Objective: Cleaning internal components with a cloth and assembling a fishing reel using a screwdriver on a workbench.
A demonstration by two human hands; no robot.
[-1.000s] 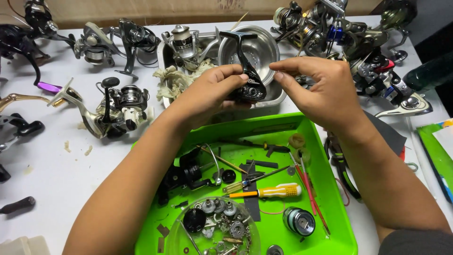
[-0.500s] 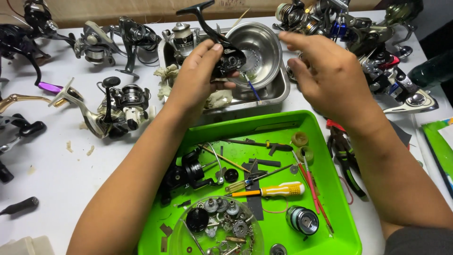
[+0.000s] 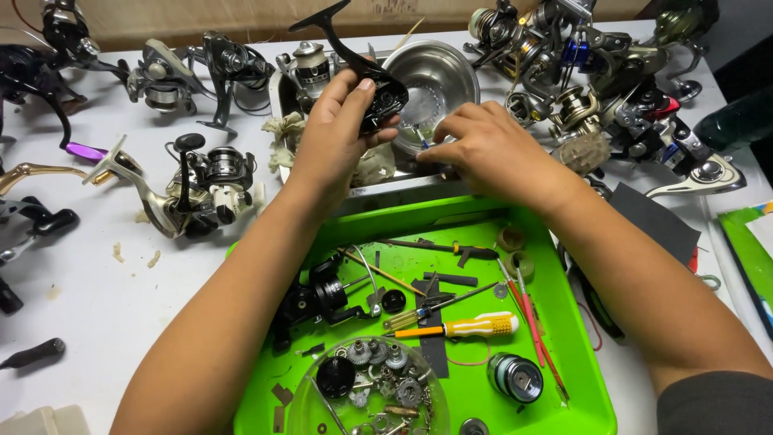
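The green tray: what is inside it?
The green tray holds a yellow-handled screwdriver, a black reel body, a spool and a clear bowl of small gears. The person's forearms cover parts of both sides, so anything lying there is hidden.

Packaging: one brown cardboard box (image 3: 241, 16), long and flat-sided, along the far edge of the counter (image 3: 80, 322); printed marking on its face, partly cut off. Labels, signs, screens: none visible elsewhere.

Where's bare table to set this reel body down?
Bare white table lies left of the green tray, below the silver reel. The tray and the reel pile at upper right are crowded. The left hand holds the black reel body.
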